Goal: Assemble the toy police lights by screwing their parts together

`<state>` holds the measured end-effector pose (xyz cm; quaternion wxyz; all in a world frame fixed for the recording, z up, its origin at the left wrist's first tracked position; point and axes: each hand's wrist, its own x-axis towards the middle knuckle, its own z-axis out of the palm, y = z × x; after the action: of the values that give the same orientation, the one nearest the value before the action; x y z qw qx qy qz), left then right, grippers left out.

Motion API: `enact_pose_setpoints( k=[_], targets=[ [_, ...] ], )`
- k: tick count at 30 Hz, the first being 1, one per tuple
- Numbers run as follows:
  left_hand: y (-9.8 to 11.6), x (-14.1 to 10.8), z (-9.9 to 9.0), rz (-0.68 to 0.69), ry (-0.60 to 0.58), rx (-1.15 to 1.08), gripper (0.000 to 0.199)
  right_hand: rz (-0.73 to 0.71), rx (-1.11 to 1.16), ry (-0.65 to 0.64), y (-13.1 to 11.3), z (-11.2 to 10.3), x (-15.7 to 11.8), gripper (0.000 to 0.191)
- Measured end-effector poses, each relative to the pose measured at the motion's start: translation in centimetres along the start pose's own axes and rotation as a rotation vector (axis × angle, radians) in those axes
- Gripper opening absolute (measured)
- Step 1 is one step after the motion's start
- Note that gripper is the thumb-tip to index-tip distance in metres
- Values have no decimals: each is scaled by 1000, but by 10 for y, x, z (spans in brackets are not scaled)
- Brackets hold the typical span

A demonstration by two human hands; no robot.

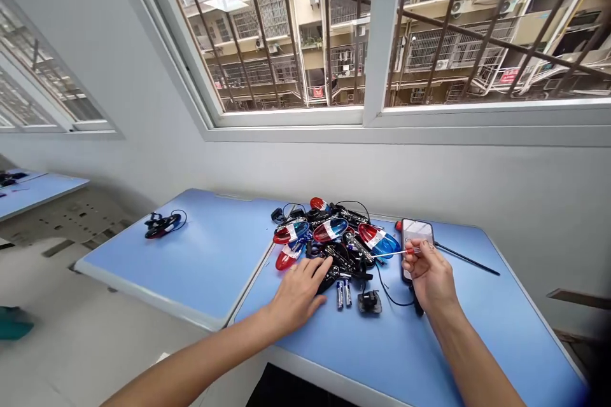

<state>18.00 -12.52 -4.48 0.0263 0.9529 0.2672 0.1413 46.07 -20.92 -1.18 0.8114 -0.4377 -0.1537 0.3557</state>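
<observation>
My right hand (432, 276) pinches a slim screwdriver (394, 254) by its red handle, its thin shaft pointing left toward a pile. My left hand (300, 292) lies stretched out with fingers apart at the pile's front left edge, fingertips over or against a black device (330, 278); whether they touch it I cannot tell. In the pile are red-and-blue light covers (330, 229), black parts and cables. Two small batteries (340, 296) and a black part with a clear base (369, 302) lie in front. Behind my right hand is a phone (416, 229), partly hidden.
A black rod (468, 259) lies on the blue table (501, 331) at right. To the left, another blue table (191, 280) adjoins it and carries a black cabled device (162, 225). Beyond both tables stand a white wall (305, 168) and a barred window.
</observation>
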Motion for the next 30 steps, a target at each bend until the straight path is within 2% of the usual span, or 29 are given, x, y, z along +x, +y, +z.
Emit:
enact_pose_setpoints(
  k=[3, 6, 8, 13, 16, 18, 20, 23, 26, 30],
  targets=[
    [-5, 9, 3, 32, 53, -71, 78, 18, 1, 44, -1, 0, 2, 47],
    [-10, 16, -9, 40, 183, -192, 68, 36, 4, 60, -3, 0, 4, 53],
    [-14, 23, -26, -1, 235, -317, 64, 40, -1, 53, -4, 0, 4, 55],
    [-29, 50, -83, -168, 288, -640, 58, 51, -1, 45, -6, 3, 1, 57],
    [-46, 70, -109, -220, 386, -702, 59, 56, 8, 54, -7, 3, 1, 59],
    [-62, 84, -118, -247, 428, -713, 60, 65, 12, 51, -8, 3, 1, 59],
    [-81, 97, -121, -272, 434, -701, 62, 82, 14, 50, -8, 3, 2, 59],
    [-109, 113, -113, -295, 417, -634, 63, 110, 17, 53, -9, 2, 5, 58],
    [-128, 121, -95, -298, 383, -605, 62, 133, 20, 52, -8, 1, 7, 56],
    [-137, 118, -66, -257, 317, -587, 60, 159, 22, 63, -8, 0, 7, 53]
  ],
)
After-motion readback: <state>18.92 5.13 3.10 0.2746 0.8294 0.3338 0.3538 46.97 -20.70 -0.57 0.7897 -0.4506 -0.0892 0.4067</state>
